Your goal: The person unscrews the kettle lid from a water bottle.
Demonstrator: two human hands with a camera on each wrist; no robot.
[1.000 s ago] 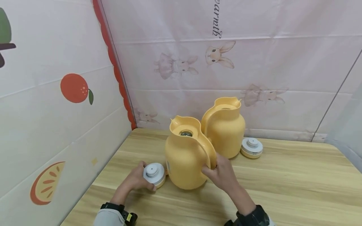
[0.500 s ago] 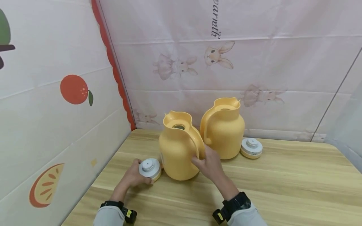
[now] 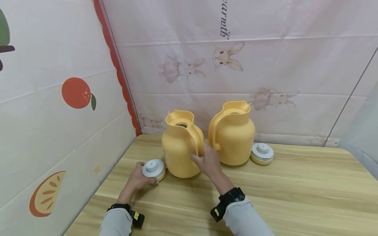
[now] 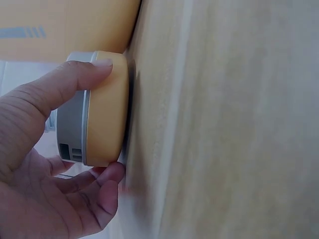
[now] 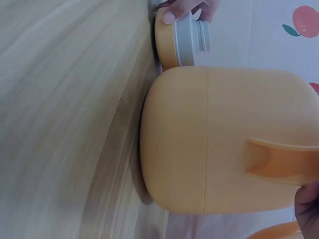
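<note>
A yellow jug (image 3: 178, 150) without its lid stands upright left of centre in the head view, its round mouth showing at the top. My right hand (image 3: 208, 159) grips its handle (image 5: 281, 162) low down, thumb toward me. Just left of the jug, my left hand (image 3: 140, 177) holds a round lid (image 3: 154, 169), grey-white on top and yellow below. In the left wrist view the thumb and fingers clasp opposite sides of the lid (image 4: 107, 114), which sits close over the wooden table, yellow side down.
A second yellow jug (image 3: 234, 137), also lidless, stands behind to the right near the back wall. Beside it lies another grey-and-yellow lid (image 3: 262, 153). A printed wall covering (image 3: 183, 78) closes off the back, and a white wall (image 3: 76, 131) runs along the left. Below is a wooden table (image 3: 283, 196).
The gripped jug has moved back and to the left across the table with my right hand. My left hand and its lid have shifted the same way. The second jug and lid stay put.
</note>
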